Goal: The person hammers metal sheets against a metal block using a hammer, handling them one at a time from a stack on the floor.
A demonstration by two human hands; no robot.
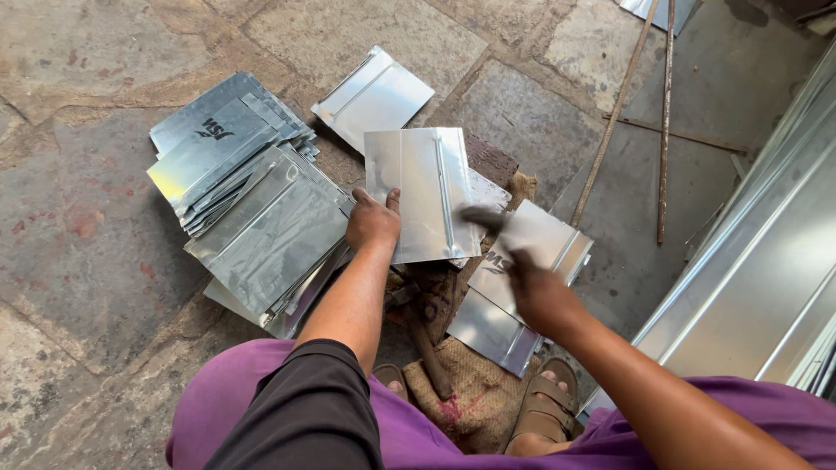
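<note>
Now the left hand (373,222) is gripping the folded metal sheet (428,193) at its lower left edge, its long axis lying upright; the right hand (533,292), blurred, is closing around a dark tool (481,218) just right of it.

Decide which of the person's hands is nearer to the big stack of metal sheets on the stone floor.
Left. The left hand grips a single sheet right beside the stack of metal sheets. The right hand, swinging a blurred tool, is farther off, across that sheet.

Right hand (538,292): motion-blurred; held tool (482,217) unidentifiable. Left hand (373,221): fingertips hidden beneath metal sheet (427,191). Long panel (758,278) right of right hand: cut by edge.
</note>
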